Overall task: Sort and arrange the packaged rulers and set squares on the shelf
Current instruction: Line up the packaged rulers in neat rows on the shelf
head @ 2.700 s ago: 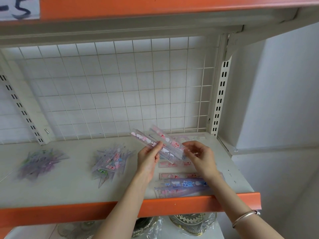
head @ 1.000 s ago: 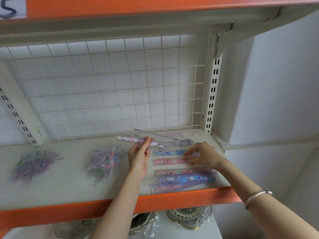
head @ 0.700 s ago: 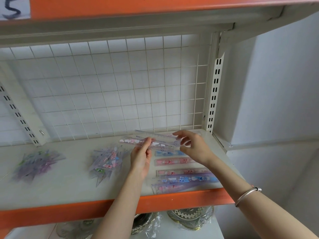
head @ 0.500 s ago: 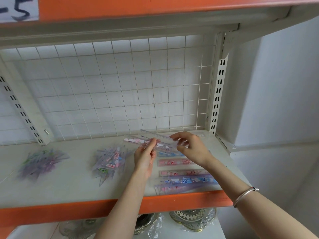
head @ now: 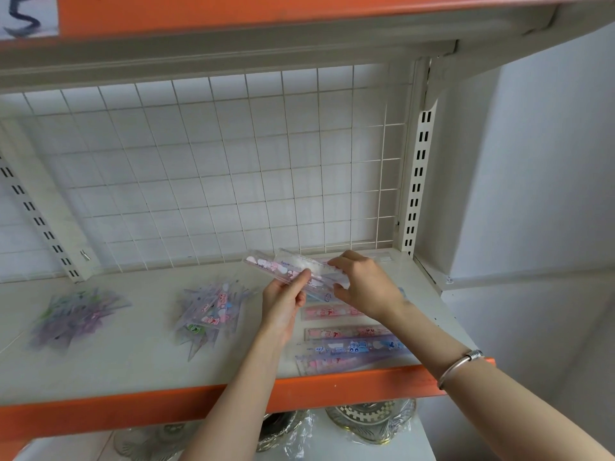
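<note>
My left hand [head: 283, 302] grips a small bundle of packaged rulers [head: 283, 267], clear with pink prints, held above the shelf [head: 139, 357]. My right hand [head: 366, 284] pinches the right end of that bundle. Below the hands, several packaged rulers [head: 336, 311] lie flat in a row on the right part of the shelf, down to the front edge [head: 352, 356]. Two loose piles of packaged set squares lie further left: one in the middle [head: 209, 314], one at the far left [head: 73, 317].
A white wire grid [head: 216, 168] backs the shelf, with slotted uprights [head: 417, 181] at the right. An orange lip [head: 133, 410] runs along the front edge. Wrapped metal dishes [head: 369, 420] sit on the level below. A white wall stands at the right.
My right hand left the rulers lying on the shelf, rose and took hold of the right end of the bundle in my left hand. The bundle stays lifted.
</note>
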The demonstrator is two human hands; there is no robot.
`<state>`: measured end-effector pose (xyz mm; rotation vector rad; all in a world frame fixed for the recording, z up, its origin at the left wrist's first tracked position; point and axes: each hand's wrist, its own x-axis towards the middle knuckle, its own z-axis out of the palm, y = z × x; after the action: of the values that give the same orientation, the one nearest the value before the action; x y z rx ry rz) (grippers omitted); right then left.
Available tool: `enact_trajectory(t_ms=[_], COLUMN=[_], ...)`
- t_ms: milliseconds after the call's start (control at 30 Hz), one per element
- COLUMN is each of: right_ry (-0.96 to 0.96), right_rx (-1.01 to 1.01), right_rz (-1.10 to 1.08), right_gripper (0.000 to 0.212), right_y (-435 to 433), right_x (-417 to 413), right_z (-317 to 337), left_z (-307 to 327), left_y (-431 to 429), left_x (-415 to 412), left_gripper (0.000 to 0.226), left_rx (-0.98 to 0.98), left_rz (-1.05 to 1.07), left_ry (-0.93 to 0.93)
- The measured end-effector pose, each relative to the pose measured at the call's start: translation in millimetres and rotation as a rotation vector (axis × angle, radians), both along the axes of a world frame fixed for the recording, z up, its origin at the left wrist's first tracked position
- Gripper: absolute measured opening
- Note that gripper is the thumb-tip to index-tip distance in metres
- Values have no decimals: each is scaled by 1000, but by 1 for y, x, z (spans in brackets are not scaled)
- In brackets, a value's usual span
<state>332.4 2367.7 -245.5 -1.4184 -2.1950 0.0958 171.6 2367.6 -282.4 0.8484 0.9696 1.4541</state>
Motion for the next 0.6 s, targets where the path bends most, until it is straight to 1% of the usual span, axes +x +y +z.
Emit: enact_trajectory(t_ms=[167,267,400,600], right_ry=[-74,-55,43,89], right_rx=[35,70,87,34], right_rz=[-44,-52,-58,-8], right_gripper=[50,49,48,45], right_y=[-1,0,2,3], right_x=[-1,-1,2,6], right_z=[4,3,3,2], left_z=[1,5,7,6], left_y=[-1,-5,-5,-5], left_x=[1,3,3,2], left_gripper=[10,1,3,4], left_rx=[-11,-2,-3,4], left_rz=[-12,-21,-4,-5], left_ry=[19,-5,-42,-6])
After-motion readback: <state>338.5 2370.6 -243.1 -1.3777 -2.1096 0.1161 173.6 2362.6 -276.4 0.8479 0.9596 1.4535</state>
